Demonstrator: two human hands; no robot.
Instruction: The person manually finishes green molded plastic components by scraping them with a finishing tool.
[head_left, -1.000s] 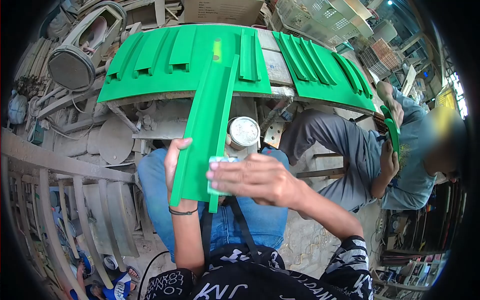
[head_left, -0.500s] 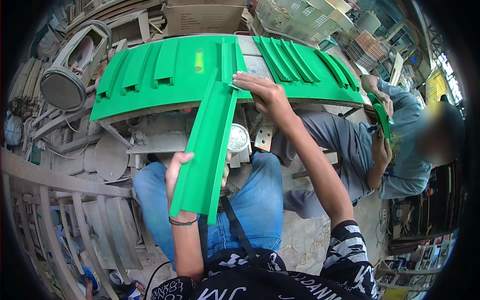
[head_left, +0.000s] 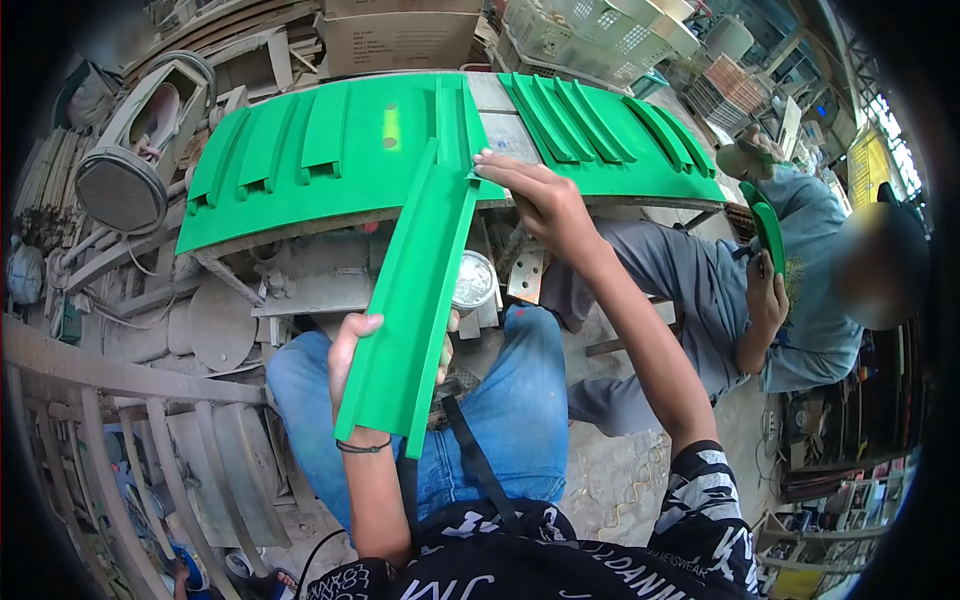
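Observation:
A long green channel-shaped piece (head_left: 408, 300) with raised side edges slants across my lap. My left hand (head_left: 347, 345) grips its lower part from beneath, thumb on the left edge and fingertips showing at the right. My right hand (head_left: 552, 203) presses a small pale piece of sandpaper (head_left: 474, 174) against the right edge near the far end. That far end overlaps a similar green channel (head_left: 455, 120) on the green-covered table (head_left: 300, 215).
More green strips (head_left: 322, 130) lie on the table. A tub of white material (head_left: 475, 280) stands below. At right a seated person (head_left: 800, 210) holds a curved green piece (head_left: 768, 235). A cardboard box (head_left: 400, 40) and plastic crates (head_left: 600, 35) are behind.
The channel's near end has shifted slightly left and down. My right hand stays at its right edge with the sandpaper. The other person's upper hand has lifted away from their green piece.

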